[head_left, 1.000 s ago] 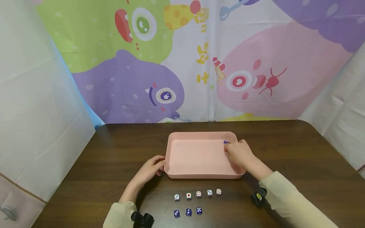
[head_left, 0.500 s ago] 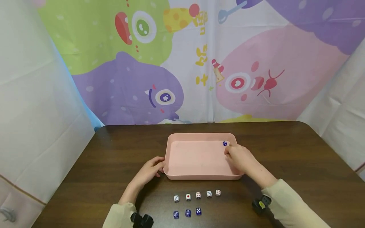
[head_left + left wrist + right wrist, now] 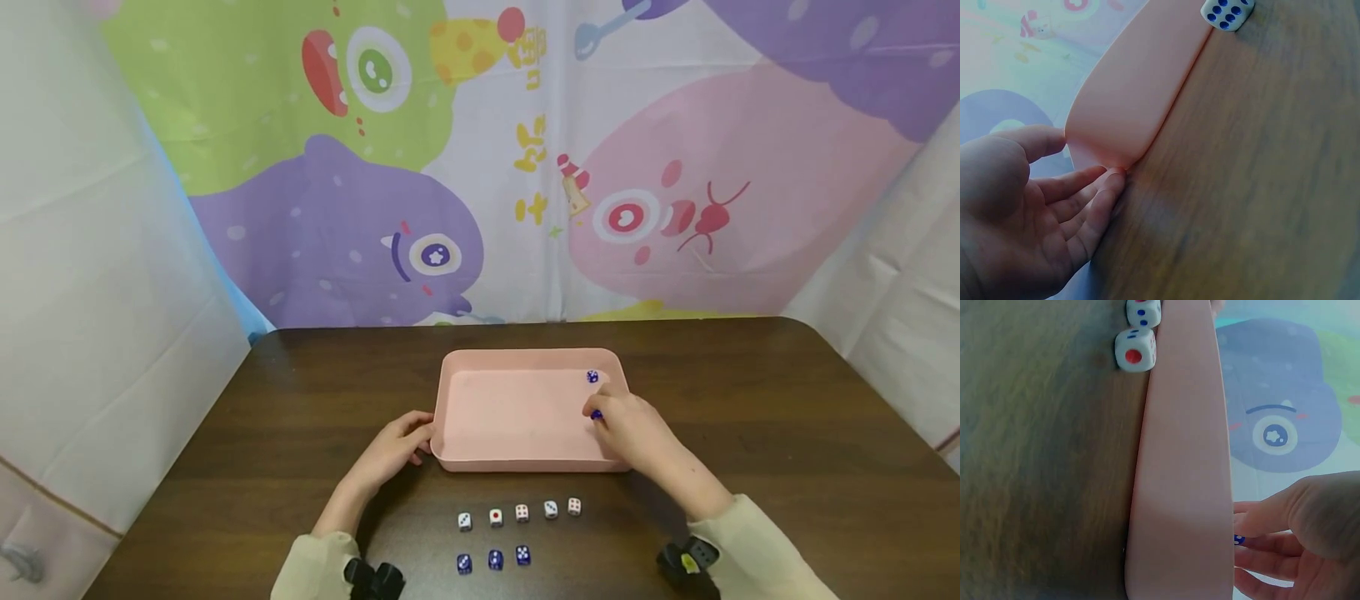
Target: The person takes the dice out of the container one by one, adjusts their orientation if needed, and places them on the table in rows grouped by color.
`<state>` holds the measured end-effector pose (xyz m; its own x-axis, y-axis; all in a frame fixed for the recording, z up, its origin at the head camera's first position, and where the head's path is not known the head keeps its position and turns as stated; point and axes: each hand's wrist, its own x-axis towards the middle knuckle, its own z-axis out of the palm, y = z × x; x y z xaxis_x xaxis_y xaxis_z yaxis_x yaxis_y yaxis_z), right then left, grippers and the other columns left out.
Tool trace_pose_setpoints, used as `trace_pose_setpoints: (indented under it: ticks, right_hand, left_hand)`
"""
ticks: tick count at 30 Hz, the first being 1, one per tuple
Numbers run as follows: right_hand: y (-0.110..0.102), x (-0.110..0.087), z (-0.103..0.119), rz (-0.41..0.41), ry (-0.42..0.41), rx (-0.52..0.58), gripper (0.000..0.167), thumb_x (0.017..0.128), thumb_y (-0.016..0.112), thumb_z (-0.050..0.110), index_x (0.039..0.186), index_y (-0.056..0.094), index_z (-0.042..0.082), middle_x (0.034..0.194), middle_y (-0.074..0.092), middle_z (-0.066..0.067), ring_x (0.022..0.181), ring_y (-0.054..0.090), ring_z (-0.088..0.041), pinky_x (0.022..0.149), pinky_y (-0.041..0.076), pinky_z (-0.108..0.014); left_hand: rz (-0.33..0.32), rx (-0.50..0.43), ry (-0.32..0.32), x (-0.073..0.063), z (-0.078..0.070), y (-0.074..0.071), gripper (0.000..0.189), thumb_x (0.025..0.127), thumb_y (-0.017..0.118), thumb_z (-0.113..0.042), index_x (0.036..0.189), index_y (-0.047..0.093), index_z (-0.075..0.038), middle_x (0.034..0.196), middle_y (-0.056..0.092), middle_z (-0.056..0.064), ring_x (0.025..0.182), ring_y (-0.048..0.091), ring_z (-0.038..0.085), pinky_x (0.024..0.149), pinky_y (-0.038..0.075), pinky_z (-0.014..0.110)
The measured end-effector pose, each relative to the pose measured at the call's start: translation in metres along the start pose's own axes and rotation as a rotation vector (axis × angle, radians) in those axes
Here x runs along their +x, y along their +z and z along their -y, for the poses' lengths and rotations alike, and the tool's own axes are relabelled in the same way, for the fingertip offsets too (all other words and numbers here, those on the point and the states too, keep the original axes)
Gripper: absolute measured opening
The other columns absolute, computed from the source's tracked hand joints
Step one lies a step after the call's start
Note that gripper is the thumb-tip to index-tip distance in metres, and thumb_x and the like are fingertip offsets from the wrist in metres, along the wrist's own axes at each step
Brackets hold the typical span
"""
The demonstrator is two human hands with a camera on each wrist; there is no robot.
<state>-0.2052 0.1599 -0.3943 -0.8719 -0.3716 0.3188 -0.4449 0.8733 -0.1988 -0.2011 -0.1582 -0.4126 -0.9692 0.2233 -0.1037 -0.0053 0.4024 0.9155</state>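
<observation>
My right hand [image 3: 633, 429] reaches over the right side of a pink tray [image 3: 517, 356] and pinches a blue die [image 3: 597, 414] between thumb and fingers. The right wrist view shows a sliver of that blue die [image 3: 1239, 539] by the thumb, just past the tray's rim. A second blue die [image 3: 592, 377] lies in the tray's far right corner, beyond the fingertips. At the tray's near left corner, my left hand [image 3: 390, 448] touches the outside of the wall. In the left wrist view, the thumb meets the rim and loosely bent fingertips [image 3: 1114, 180] rest low at the corner.
In front of the tray, a row of several white dice [image 3: 522, 513] lies on the dark wooden table [image 3: 315, 379]. Nearer to me runs a row of three blue dice [image 3: 496, 559]. A cartoon-printed curtain [image 3: 375, 225] hangs behind the table's far edge.
The right hand has drawn slightly back towards me inside the tray, and a blue die now shows between its fingers. The left hand stays at the tray's corner.
</observation>
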Motion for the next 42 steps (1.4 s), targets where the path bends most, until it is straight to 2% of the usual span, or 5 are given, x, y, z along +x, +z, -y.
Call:
trace_pose_setpoints:
  ticks: [7,23,29,36,42]
  right_hand:
    - [-0.004,-0.007,0.008,-0.027,-0.03,-0.047,0.009,0.074,0.066,0.004,0.082,0.068,0.009,0.078,0.059,-0.002,0.055,0.052,-0.016,0.054,0.046,-0.031]
    - [-0.008,-0.021,0.029,-0.057,-0.095,-0.016,0.016,0.073,0.066,0.0,0.082,0.067,0.013,0.079,0.061,0.004,0.072,0.057,-0.01,0.062,0.049,-0.029]
    - [-0.01,-0.024,0.036,-0.054,-0.137,0.021,0.019,0.072,0.064,-0.004,0.082,0.066,0.013,0.08,0.062,0.005,0.074,0.058,-0.009,0.065,0.048,-0.027]
    - [-0.011,-0.026,0.039,-0.032,-0.175,0.099,0.017,0.071,0.063,-0.007,0.079,0.067,0.008,0.079,0.061,0.002,0.076,0.059,-0.012,0.069,0.05,-0.027]
    - [-0.012,-0.03,0.047,-0.004,-0.223,0.137,0.016,0.071,0.064,-0.005,0.078,0.066,0.01,0.079,0.058,0.004,0.073,0.057,-0.008,0.066,0.049,-0.025]
  left_hand:
    - [-0.004,0.005,-0.012,-0.007,-0.008,0.001,0.035,0.092,0.049,-0.015,0.119,0.05,0.008,0.087,0.059,0.016,0.08,0.055,0.022,0.064,0.049,0.029]
    - [0.008,0.012,-0.001,-0.003,-0.004,0.0,0.037,0.093,0.048,-0.016,0.12,0.049,0.009,0.086,0.058,0.015,0.08,0.055,0.023,0.065,0.049,0.031]
    - [0.0,0.009,-0.002,0.004,0.008,0.001,0.037,0.093,0.049,-0.018,0.12,0.05,0.007,0.085,0.058,0.013,0.079,0.055,0.022,0.064,0.049,0.031]
    - [0.003,0.008,-0.003,-0.004,-0.008,0.0,0.037,0.093,0.049,-0.016,0.12,0.05,0.008,0.084,0.058,0.014,0.08,0.055,0.024,0.065,0.049,0.032]
    - [-0.003,0.003,-0.007,0.006,0.008,0.0,0.037,0.093,0.049,-0.018,0.12,0.05,0.006,0.086,0.059,0.013,0.08,0.055,0.022,0.064,0.049,0.031]
